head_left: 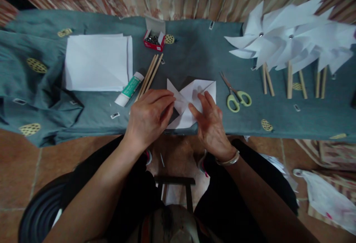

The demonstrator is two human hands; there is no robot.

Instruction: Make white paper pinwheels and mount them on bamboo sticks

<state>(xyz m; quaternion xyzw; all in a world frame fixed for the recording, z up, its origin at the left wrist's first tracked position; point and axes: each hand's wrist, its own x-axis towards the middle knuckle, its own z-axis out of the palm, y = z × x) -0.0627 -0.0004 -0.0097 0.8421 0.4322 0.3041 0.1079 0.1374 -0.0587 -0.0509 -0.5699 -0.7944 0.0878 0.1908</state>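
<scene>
both hands, left (148, 115) and right (209, 122), press fingers flat on the paper (191, 100); best pin the centre while folding each point in.

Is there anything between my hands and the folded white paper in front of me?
No. Both hands already rest on the folded paper: the left hand on its left flaps, the right hand on its right side. The glue stick, wooden sticks and scissors lie off to either side.
</scene>
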